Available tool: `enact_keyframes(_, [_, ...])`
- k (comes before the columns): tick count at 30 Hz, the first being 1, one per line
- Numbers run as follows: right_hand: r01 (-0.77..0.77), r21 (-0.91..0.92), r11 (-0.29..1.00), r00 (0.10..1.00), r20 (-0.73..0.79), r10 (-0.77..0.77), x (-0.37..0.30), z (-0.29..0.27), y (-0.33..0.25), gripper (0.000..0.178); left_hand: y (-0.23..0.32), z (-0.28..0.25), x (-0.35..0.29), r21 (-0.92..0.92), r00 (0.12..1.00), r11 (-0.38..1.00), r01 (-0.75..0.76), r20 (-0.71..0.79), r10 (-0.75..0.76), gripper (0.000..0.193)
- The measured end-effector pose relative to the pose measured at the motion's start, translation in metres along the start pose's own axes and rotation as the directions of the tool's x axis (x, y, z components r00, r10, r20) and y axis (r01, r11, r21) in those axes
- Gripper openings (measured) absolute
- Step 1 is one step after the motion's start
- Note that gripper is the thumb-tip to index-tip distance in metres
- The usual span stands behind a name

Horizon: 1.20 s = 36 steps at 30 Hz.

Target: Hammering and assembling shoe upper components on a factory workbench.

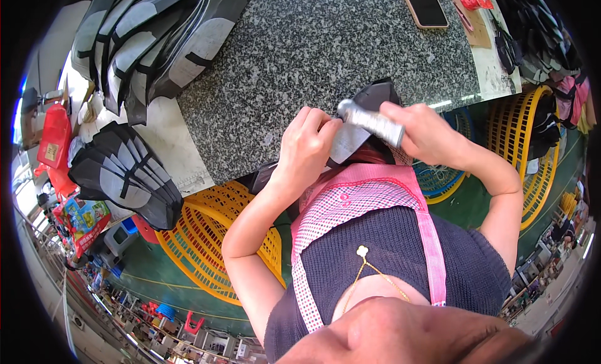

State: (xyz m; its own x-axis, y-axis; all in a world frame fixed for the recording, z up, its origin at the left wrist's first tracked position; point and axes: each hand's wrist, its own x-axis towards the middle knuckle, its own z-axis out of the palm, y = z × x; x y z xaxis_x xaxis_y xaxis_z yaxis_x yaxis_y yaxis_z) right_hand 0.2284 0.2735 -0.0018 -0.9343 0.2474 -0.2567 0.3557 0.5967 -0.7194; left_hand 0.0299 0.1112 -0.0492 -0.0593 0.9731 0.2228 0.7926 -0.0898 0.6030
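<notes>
My right hand (pixel 427 133) is closed round a silver metal hammer (pixel 374 122), its head slightly blurred and its handle hidden by my fingers. The hammer lies across a black and grey panel (pixel 348 145) of sheet material at the table's near edge. My left hand (pixel 305 143) is closed, fingertips pinching the left side of that panel, close to the hammer's rounded end. Part of the panel hangs over the edge towards my pink checked apron (pixel 341 204). Its underside is hidden.
Stacked black and grey panels (pixel 156 41) cover the speckled stone tabletop's (pixel 294 45) far left; another fanned bundle (pixel 128 176) sits nearer. A phone (pixel 427 7) and black scissors (pixel 506 50) lie at far right. Yellow plastic baskets (pixel 206 264) stand below, on both sides.
</notes>
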Motion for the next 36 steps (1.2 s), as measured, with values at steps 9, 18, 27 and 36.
enact_keyframes(9, [-0.2,0.101,0.975,0.944,-0.248,0.219,0.0,-0.007,0.031,0.039,-0.006,0.017,0.065,-0.086,0.993,0.993,0.086,-0.076,-0.092,0.012])
enact_keyframes(18, [-0.094,0.119,0.988,0.945,-0.302,0.126,0.002,-0.025,0.032,0.029,-0.002,0.012,0.037,-0.151,0.982,0.975,0.164,-0.068,-0.176,0.016])
enact_keyframes(27, [-0.087,0.178,0.98,0.94,-0.312,0.14,0.0,-0.022,0.012,0.018,0.009,0.01,0.037,0.212,1.0,0.977,-0.022,0.006,0.022,0.027])
enact_keyframes(36, [-0.095,0.174,0.98,0.97,-0.203,0.13,0.007,-0.01,0.019,0.029,0.001,0.003,0.017,-0.152,0.965,0.959,0.24,-0.066,-0.252,0.008])
